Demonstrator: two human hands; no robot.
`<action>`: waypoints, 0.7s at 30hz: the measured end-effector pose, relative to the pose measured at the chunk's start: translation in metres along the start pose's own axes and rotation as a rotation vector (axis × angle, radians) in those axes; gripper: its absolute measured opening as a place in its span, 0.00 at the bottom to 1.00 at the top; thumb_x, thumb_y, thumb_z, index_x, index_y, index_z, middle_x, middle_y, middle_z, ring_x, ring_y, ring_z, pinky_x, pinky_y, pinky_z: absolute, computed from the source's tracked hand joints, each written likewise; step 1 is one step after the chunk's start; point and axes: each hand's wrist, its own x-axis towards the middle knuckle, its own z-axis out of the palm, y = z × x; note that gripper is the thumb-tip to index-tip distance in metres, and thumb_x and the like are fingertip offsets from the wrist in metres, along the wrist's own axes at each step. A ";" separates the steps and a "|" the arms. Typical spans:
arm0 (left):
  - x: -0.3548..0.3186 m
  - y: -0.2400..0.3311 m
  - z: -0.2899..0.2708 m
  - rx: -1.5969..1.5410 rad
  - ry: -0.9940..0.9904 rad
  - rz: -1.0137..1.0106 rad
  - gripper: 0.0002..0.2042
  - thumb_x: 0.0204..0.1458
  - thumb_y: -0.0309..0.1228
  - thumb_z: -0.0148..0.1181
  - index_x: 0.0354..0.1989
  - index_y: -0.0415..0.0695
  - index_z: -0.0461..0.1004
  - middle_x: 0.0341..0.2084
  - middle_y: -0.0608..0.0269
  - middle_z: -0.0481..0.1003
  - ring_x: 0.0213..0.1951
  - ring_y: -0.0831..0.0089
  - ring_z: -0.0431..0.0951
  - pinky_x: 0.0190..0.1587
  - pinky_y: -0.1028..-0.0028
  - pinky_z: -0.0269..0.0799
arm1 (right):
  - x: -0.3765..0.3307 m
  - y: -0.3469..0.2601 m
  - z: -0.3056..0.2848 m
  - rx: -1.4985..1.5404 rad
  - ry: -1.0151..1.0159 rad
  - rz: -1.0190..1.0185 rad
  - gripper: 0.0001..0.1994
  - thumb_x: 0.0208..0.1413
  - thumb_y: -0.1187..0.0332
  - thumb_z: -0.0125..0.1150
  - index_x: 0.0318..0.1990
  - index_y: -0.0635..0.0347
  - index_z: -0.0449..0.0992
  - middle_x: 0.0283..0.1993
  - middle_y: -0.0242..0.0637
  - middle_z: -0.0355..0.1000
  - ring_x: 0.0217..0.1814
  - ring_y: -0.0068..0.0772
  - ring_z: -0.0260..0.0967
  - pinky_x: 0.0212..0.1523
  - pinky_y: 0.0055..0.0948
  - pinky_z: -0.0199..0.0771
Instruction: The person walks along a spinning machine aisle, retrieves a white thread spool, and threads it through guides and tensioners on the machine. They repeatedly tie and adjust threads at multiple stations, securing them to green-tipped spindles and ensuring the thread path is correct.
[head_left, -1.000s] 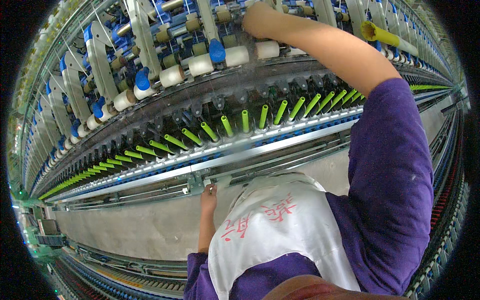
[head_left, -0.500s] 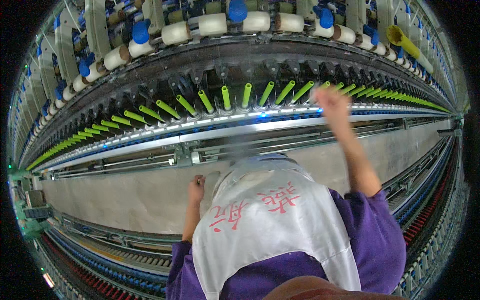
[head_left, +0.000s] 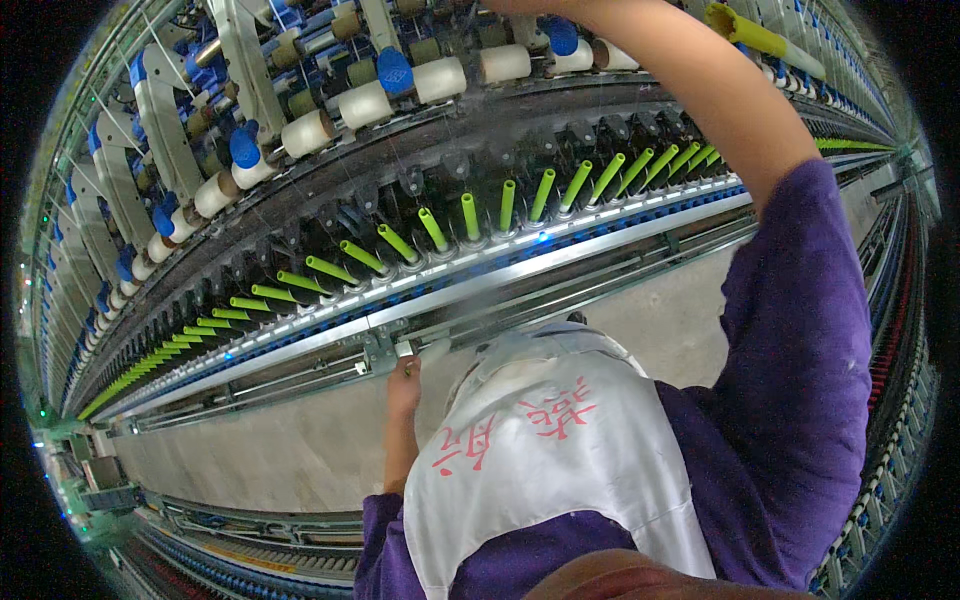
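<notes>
My left hand (head_left: 405,372) is low in front of my apron, near the machine's lower rail, with its fingers curled closed. A pale, blurred thing (head_left: 434,352) shows right beside those fingers; its kind I cannot make out. My right arm reaches up across the machine to the rollers. Only a strip of my right hand (head_left: 520,4) shows at the top edge, its fingers hidden. Below that arm stands a long row of lime-green spindle tubes (head_left: 508,205). White rollers (head_left: 441,80) with blue knobs (head_left: 394,70) run above them.
A silver rail (head_left: 470,285) runs along the front of the spindles. A yellow tube (head_left: 745,30) lies over the rollers at upper right. Behind me, another machine's row (head_left: 230,560) borders the grey floor (head_left: 290,450). My white apron (head_left: 560,440) hangs close to the rail.
My right hand has gone from the green tubes up over the rollers, mostly out of the picture. My left hand has come up closer to the lower rail. The view has tilted and shifted.
</notes>
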 end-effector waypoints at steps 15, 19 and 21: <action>-0.073 -0.089 0.020 -0.032 0.140 -0.065 0.13 0.53 0.37 0.54 0.38 0.39 0.74 0.30 0.48 0.76 0.36 0.58 0.77 0.37 0.66 0.70 | 0.046 0.012 0.031 -0.049 -0.160 0.094 0.10 0.50 0.73 0.52 0.38 0.61 0.78 0.41 0.43 0.75 0.42 0.47 0.73 0.38 0.44 0.73; -0.095 -0.082 0.025 -0.224 0.204 -0.116 0.17 0.53 0.40 0.52 0.46 0.43 0.72 0.37 0.45 0.75 0.41 0.50 0.75 0.41 0.62 0.70 | 0.054 0.017 0.055 -0.215 0.102 -0.059 0.08 0.55 0.70 0.53 0.38 0.60 0.76 0.37 0.42 0.75 0.38 0.41 0.74 0.39 0.36 0.74; -0.111 -0.069 0.028 0.021 0.219 -0.174 0.18 0.54 0.43 0.51 0.47 0.43 0.71 0.38 0.46 0.75 0.41 0.49 0.74 0.41 0.60 0.70 | 0.064 0.021 0.063 -0.234 0.113 -0.071 0.10 0.54 0.69 0.52 0.42 0.60 0.74 0.43 0.47 0.72 0.43 0.46 0.71 0.43 0.42 0.72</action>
